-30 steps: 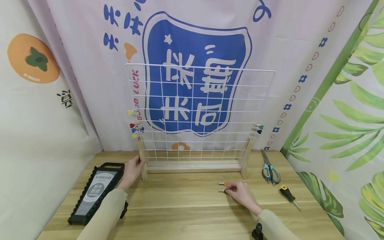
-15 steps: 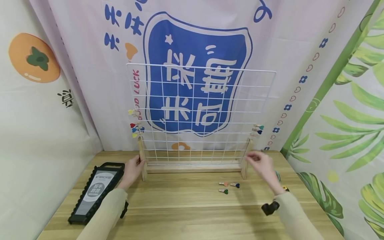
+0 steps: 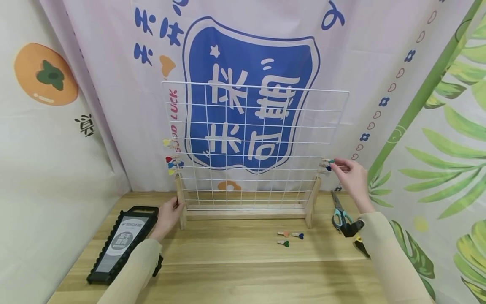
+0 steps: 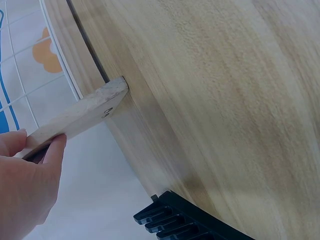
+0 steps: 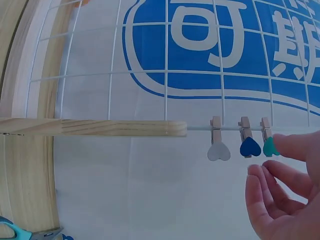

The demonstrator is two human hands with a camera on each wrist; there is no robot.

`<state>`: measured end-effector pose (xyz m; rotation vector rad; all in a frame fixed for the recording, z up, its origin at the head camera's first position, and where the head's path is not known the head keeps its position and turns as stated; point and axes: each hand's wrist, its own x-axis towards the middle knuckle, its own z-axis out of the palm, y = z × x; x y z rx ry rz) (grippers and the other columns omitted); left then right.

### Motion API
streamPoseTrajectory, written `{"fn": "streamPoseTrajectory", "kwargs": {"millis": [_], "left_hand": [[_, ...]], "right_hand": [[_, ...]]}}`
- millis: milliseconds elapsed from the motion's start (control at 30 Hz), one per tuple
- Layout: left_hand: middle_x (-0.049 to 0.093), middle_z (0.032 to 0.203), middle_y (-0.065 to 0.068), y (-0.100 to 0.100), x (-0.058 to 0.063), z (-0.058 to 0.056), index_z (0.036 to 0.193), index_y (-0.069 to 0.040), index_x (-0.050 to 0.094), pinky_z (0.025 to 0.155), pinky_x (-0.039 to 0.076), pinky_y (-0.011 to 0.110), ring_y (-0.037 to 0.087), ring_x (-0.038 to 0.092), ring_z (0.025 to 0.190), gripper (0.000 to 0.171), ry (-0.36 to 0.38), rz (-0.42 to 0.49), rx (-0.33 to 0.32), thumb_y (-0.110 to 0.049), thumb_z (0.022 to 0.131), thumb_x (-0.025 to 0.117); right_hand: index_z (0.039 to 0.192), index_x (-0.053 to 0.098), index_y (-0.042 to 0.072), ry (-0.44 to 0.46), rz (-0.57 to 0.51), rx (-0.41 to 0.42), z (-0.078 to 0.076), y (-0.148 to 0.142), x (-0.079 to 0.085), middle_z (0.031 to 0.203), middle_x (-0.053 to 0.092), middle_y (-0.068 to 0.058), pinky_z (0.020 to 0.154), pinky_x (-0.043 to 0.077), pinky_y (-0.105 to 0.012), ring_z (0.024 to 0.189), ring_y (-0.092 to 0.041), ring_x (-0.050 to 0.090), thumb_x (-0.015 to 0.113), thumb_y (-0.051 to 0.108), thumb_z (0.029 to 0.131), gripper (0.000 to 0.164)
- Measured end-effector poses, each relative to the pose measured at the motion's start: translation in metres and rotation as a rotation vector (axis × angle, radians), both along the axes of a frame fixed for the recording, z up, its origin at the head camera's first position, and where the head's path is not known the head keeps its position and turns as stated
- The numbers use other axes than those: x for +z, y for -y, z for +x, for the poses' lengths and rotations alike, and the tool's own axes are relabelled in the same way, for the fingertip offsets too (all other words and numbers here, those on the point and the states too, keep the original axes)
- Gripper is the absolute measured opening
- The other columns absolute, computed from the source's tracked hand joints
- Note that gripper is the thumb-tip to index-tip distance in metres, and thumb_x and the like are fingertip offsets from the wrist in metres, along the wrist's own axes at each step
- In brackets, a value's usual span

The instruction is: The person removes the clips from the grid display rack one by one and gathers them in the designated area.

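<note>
My left hand (image 3: 168,216) grips the left wooden upright (image 4: 75,117) of a stand that holds a white wire grid (image 3: 247,126). At the grid's right edge, my right hand (image 3: 352,177) is at a mini clothespin with a teal heart (image 5: 270,146). Its thumb touches the heart; the index fingertip sits just below, with a gap showing. Beside it on the same wire are clothespins with a blue heart (image 5: 250,147) and a white heart (image 5: 218,151). On the table lie clothespins with an orange heart (image 3: 283,234), a dark blue heart (image 3: 298,235) and a green heart (image 3: 283,243).
Several heart clothespins (image 3: 172,162) hang on the grid's left edge. A black tool holder (image 3: 121,245) lies on the table's left. Scissors (image 3: 339,213) and a partly hidden screwdriver (image 3: 360,245) lie to the right, by my right forearm. Printed curtains stand behind.
My right hand has let go of a clothespin on the table and risen rightward to the teal heart at the grid's right edge. My left hand stays on the upright.
</note>
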<state>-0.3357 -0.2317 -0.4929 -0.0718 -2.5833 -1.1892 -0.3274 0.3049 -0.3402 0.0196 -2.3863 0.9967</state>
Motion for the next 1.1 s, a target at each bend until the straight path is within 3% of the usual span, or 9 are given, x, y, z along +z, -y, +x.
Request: {"fn": "streamPoseTrajectory", "kwargs": {"millis": [967,1033,1100], "left_hand": [[0.065,0.118,0.035,-0.0003,-0.0013,-0.001,0.117,0.011,0.061,0.084,0.06,0.048,0.044,0.067,0.108,0.026,0.013,0.012,0.002,-0.009,0.101,0.055],[0.065,0.119,0.035,-0.0001,-0.0012,-0.0007,0.118,0.011,0.06,0.085,0.06,0.048,0.045,0.067,0.109,0.026,0.017,0.013,0.001,-0.009,0.101,0.054],[0.065,0.119,0.035,0.0,-0.0009,-0.0004,0.118,0.011,0.06,0.084,0.06,0.048,0.044,0.067,0.108,0.026,0.018,0.017,0.001,-0.009,0.101,0.054]], "right_hand": [[0.107,0.072,0.002,-0.017,-0.04,-0.077,-0.0072,-0.0009,0.0016,0.104,0.073,-0.022,0.058,0.041,-0.006,0.066,0.012,0.048,0.066,0.031,0.096,0.032],[0.106,0.072,0.002,-0.026,-0.051,-0.079,-0.0072,-0.0025,0.0015,0.101,0.074,-0.019,0.058,0.042,-0.007,0.066,0.012,0.049,0.067,0.031,0.095,0.031],[0.105,0.073,0.003,-0.029,-0.065,-0.08,-0.0067,-0.0047,0.0016,0.092,0.074,-0.007,0.058,0.043,-0.007,0.066,0.011,0.051,0.068,0.031,0.094,0.03]]}}
